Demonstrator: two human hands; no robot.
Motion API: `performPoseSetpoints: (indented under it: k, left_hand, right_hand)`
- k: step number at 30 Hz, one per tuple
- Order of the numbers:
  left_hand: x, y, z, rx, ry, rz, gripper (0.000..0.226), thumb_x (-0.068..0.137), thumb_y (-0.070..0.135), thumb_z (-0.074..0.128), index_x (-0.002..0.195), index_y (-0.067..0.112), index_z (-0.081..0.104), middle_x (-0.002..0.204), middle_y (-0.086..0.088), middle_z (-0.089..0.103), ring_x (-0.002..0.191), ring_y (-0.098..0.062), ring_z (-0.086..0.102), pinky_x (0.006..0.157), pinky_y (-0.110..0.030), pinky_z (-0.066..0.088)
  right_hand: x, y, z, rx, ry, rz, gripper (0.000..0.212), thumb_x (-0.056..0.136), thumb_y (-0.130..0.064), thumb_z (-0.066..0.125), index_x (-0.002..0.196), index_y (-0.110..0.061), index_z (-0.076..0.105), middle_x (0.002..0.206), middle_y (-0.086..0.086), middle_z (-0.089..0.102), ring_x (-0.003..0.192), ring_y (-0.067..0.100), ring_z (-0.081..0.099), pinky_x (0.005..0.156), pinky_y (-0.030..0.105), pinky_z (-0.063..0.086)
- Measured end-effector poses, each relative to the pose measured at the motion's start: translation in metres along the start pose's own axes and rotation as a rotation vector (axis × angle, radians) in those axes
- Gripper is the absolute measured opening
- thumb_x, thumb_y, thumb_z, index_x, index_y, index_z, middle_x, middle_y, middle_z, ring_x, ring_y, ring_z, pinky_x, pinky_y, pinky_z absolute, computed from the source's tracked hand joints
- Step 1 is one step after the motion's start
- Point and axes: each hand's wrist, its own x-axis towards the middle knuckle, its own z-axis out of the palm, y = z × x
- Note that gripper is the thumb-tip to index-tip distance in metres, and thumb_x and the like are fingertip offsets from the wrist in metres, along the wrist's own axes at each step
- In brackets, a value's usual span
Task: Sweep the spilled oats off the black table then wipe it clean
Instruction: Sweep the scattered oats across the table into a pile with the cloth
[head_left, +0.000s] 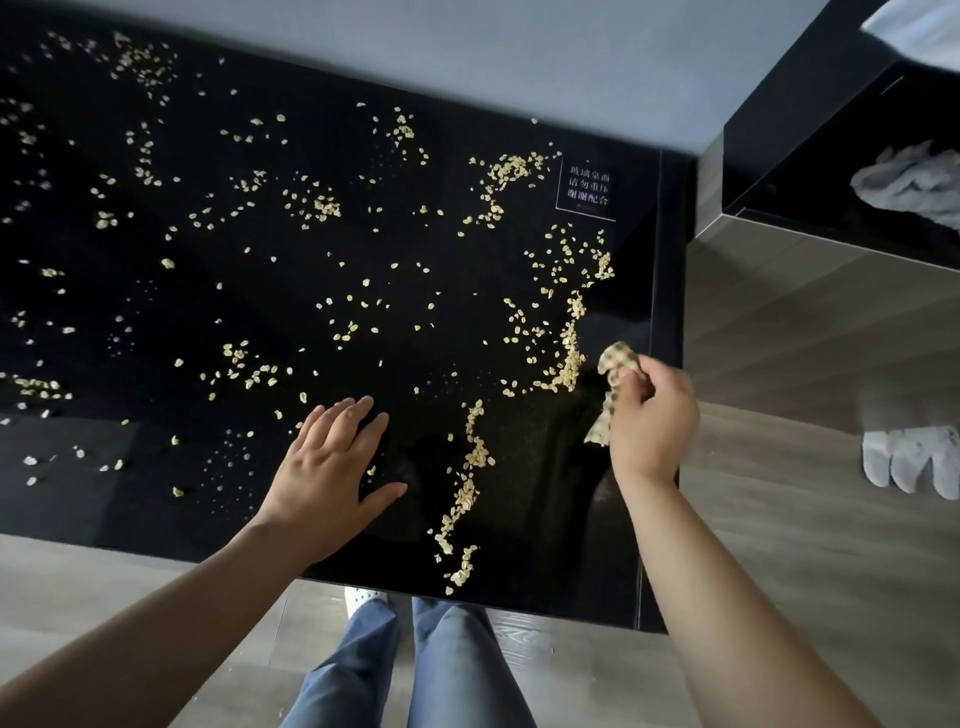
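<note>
My right hand grips the cloth near the table's right edge; left hand rests flat, fingers spread. Oats cover most of the surface; some ridged together. Sweeping barely begun, wiping pending.

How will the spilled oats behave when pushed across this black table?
The oats are thin loose flakes, so likely light and prone to scatter. On the glossy black table they probably slide easily, piling into ridges like those near the cloth.
</note>
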Motion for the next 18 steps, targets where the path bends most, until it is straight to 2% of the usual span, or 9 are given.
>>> performPoseSetpoints:
  k: [2,6,11,13,15,18]
  left_hand:
    - [0.0,0.002,0.0,-0.007,0.0,-0.014,0.082,0.079,0.069,0.035,0.137,0.013,0.05,0.146,-0.009,0.042,0.139,-0.026,0.032,0.117,-0.042,0.019]
    - [0.001,0.004,-0.001,-0.038,0.018,-0.035,0.076,0.081,0.066,0.036,0.133,0.013,0.055,0.141,-0.009,0.047,0.134,-0.026,0.038,0.113,-0.042,0.025]
    - [0.014,0.009,-0.012,-0.176,0.137,-0.115,0.061,0.087,0.058,0.047,0.123,0.011,0.061,0.131,-0.005,0.052,0.129,-0.029,0.04,0.112,-0.043,0.027]
    - [0.025,0.012,-0.018,-0.175,0.207,-0.093,0.061,0.086,0.054,0.044,0.124,0.009,0.06,0.129,-0.005,0.053,0.128,-0.026,0.038,0.112,-0.044,0.028]
    - [0.038,0.016,-0.025,-0.164,0.229,-0.057,0.06,0.088,0.05,0.049,0.131,0.008,0.055,0.135,-0.006,0.05,0.133,-0.023,0.034,0.114,-0.044,0.028]
    - [0.059,0.018,-0.033,-0.163,0.135,-0.051,0.07,0.091,0.047,0.056,0.148,0.011,0.034,0.156,-0.006,0.026,0.147,-0.021,0.013,0.118,-0.036,0.01]
  right_hand:
    - [0.011,0.007,0.015,-0.053,-0.029,0.061,0.023,0.094,-0.014,0.057,0.113,-0.008,0.066,0.112,0.009,0.062,0.095,0.019,0.059,0.071,0.009,0.033]
    - [-0.004,-0.015,0.05,-0.02,-0.082,0.07,0.017,0.092,-0.014,0.057,0.106,-0.009,0.067,0.112,0.008,0.06,0.099,0.023,0.06,0.081,0.033,0.052]
    - [-0.042,-0.038,0.06,0.116,-0.346,-0.156,0.018,0.089,-0.009,0.062,0.106,-0.009,0.068,0.105,0.002,0.062,0.092,0.012,0.058,0.08,0.02,0.047]
    - [-0.038,-0.036,0.051,0.168,-0.393,-0.188,0.02,0.088,-0.008,0.064,0.106,-0.009,0.07,0.1,-0.002,0.062,0.088,0.009,0.058,0.079,0.016,0.047]
    - [-0.022,-0.032,0.036,0.169,-0.324,-0.218,0.018,0.087,-0.007,0.064,0.105,-0.008,0.07,0.096,-0.003,0.061,0.085,0.01,0.058,0.075,0.013,0.045]
    - [0.018,-0.02,0.019,0.107,-0.142,-0.188,0.018,0.088,-0.008,0.061,0.104,-0.007,0.07,0.097,0.005,0.063,0.087,0.017,0.059,0.075,0.02,0.042]
